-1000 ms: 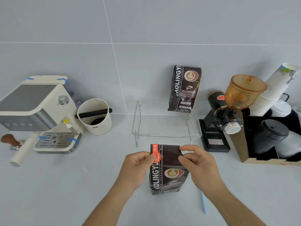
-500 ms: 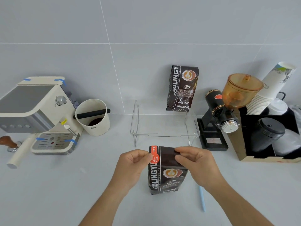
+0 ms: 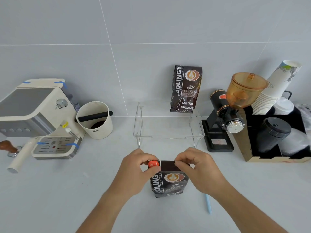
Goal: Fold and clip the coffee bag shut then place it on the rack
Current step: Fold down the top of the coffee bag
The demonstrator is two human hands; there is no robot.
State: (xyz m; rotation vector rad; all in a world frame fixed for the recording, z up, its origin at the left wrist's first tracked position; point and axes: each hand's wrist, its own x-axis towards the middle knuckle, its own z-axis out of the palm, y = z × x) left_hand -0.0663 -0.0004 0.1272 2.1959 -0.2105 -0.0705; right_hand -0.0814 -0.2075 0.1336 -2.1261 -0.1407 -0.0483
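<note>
Nearest the camera, a pale blue clip (image 3: 208,204) lay flat on the grey table (image 3: 50,190), just right of the coffee bag (image 3: 169,179) and apart from it. The bag stood upright on the table in front of the rack. Left hand (image 3: 134,172) pinched the bag's top left corner, grip clamped over the orange label. Right hand (image 3: 201,169) pinched the top right corner, grip clamped on the bag; the top edge between the hands ran straight and looked folded over. Beyond the hands stood the clear acrylic rack (image 3: 168,130), with a second coffee bag (image 3: 186,89) upright at its back right. Farther left: knock box (image 3: 95,120) and espresso machine (image 3: 38,115). Farther right: black grinder (image 3: 227,118), stacked paper cups (image 3: 276,88).
</note>
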